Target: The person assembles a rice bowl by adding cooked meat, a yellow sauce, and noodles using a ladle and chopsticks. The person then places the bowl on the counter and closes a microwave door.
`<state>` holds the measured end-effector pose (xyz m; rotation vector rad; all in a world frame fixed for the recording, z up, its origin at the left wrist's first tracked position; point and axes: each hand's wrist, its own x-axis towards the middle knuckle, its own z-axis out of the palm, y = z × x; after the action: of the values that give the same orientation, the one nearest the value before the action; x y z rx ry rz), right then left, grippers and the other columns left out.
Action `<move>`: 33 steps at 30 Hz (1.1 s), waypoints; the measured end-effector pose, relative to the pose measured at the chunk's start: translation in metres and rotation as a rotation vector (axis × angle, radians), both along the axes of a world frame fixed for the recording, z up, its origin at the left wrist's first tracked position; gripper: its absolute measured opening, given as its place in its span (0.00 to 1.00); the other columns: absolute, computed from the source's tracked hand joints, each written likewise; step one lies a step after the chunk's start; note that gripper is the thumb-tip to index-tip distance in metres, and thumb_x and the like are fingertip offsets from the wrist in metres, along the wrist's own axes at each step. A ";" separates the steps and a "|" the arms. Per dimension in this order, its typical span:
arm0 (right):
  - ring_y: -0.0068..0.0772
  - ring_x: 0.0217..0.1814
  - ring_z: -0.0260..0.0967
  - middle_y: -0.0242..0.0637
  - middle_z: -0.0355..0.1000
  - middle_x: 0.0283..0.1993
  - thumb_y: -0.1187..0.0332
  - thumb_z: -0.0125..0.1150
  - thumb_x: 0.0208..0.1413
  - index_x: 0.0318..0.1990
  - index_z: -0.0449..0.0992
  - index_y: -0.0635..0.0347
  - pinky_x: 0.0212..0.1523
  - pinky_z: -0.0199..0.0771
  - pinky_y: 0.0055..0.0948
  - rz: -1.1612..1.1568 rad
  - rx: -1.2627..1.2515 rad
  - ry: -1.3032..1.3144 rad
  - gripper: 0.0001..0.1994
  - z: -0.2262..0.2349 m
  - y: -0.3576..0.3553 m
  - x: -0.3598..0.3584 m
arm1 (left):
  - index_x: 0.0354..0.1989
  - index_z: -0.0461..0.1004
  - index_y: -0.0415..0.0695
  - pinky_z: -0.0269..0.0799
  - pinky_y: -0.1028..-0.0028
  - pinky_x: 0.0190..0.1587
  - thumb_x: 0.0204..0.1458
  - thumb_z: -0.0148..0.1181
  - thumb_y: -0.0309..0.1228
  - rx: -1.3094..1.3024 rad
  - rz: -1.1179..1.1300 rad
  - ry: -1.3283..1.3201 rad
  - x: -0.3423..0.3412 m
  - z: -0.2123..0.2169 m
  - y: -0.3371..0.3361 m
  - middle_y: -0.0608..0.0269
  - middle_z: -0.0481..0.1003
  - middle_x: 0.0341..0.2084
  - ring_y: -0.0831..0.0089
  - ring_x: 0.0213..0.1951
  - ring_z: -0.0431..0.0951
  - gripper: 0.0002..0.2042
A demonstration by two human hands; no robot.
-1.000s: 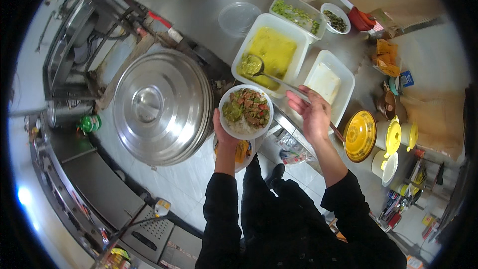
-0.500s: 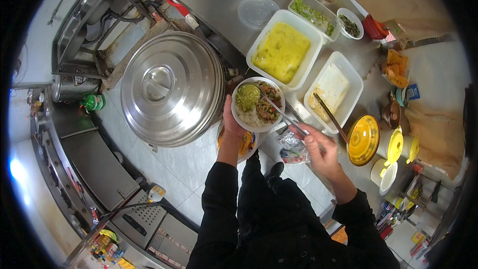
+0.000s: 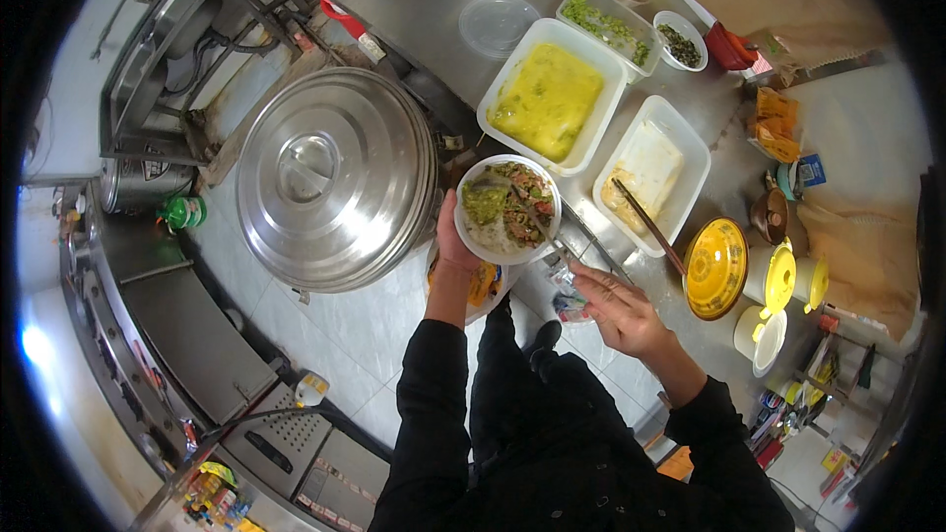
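My left hand (image 3: 455, 238) supports a round white bowl (image 3: 510, 257) from its left side and below. White rice, chopped meat with green pieces, and a mound of green sauce (image 3: 485, 204) fill the bowl. A long metal spoon (image 3: 555, 242) is gripped by its handle in my right hand (image 3: 625, 313). Its head is over the bowl at the green sauce, tipped, with its edge hard to make out. Just beyond the bowl stands a white tub (image 3: 597, 130) of yellow-green sauce. Right of it, another white tub (image 3: 692, 163) has pale residue and brown chopsticks (image 3: 650, 220) in it.
A large lidded steel pot (image 3: 330, 177) stands at left. On the steel counter are a tub of chopped greens (image 3: 606, 30), a small white bowl (image 3: 699, 57), a clear lid (image 3: 498, 26), a yellow patterned lid (image 3: 715, 268) and yellow-lidded containers (image 3: 779, 278).
The spoon has tipped over in the bowl, and the green sauce it carried now lies on the food. My right hand has turned and sunk slightly. The left hand still holds the bowl.
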<state>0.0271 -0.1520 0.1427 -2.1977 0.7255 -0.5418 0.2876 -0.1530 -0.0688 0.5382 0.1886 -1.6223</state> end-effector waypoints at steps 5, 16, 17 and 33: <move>0.51 0.62 0.74 0.57 0.72 0.61 0.85 0.63 0.48 0.53 0.77 0.75 0.61 0.76 0.38 0.023 -0.095 -0.035 0.20 0.004 0.007 -0.004 | 0.68 0.64 0.41 0.67 0.51 0.65 0.66 0.35 0.58 0.010 -0.009 -0.035 -0.002 0.006 -0.002 0.47 0.69 0.63 0.51 0.63 0.70 0.35; 0.44 0.52 0.79 0.54 0.78 0.53 0.71 0.51 0.70 0.58 0.72 0.75 0.53 0.79 0.36 -0.457 0.045 -0.100 0.17 -0.014 -0.037 0.011 | 0.67 0.66 0.41 0.65 0.54 0.66 0.66 0.37 0.56 -0.056 0.010 -0.016 -0.003 0.003 -0.002 0.50 0.70 0.63 0.54 0.64 0.70 0.33; 0.48 0.50 0.80 0.55 0.78 0.53 0.70 0.52 0.69 0.58 0.73 0.73 0.51 0.80 0.37 -0.502 0.041 -0.074 0.17 -0.023 -0.050 0.017 | 0.67 0.66 0.41 0.65 0.54 0.66 0.66 0.37 0.56 -0.047 0.013 -0.018 -0.003 0.002 -0.003 0.51 0.70 0.63 0.54 0.64 0.70 0.33; 0.43 0.46 0.81 0.53 0.77 0.48 0.62 0.51 0.71 0.56 0.72 0.75 0.46 0.82 0.36 -0.651 0.361 -0.281 0.20 -0.064 -0.083 0.063 | 0.68 0.65 0.42 0.64 0.53 0.66 0.65 0.38 0.58 -0.046 -0.010 -0.022 -0.001 0.005 -0.016 0.51 0.68 0.65 0.53 0.64 0.69 0.34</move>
<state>0.0904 -0.2354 0.0789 -1.4885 1.2746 -0.9345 0.2863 -0.1693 -0.0641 0.5220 0.1323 -1.6261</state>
